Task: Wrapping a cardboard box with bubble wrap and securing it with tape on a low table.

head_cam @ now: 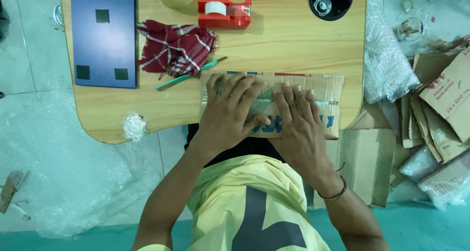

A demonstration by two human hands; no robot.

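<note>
At the near edge of the wooden table (pixel 293 40), seen from the head camera, a flat cardboard parcel (pixel 325 87) lies across the front, its long seam covered by a strip of clear tape. The left hand (pixel 230 109) lies palm down on the parcel's left half, fingers spread and flat, gripping nothing. The right hand (pixel 298 124) lies likewise on the middle, fingers extended side by side toward the seam, holding nothing. By judgement, the step in hand is pressing the tape down along the seam; the next move would call for even pressure carried out to the parcel's right end.

Beyond the parcel, a green-handled cutter (pixel 188 75) lies just beside its upper left corner, next to a red checked cloth (pixel 176 45). A red tape dispenser (pixel 224 12) stands at the far edge, well apart from a dark blue board (pixel 103 40) on the left. Printed brown cartons (pixel 448 94) lie stacked on the floor to the right, among bubble wrap (pixel 387 60).
</note>
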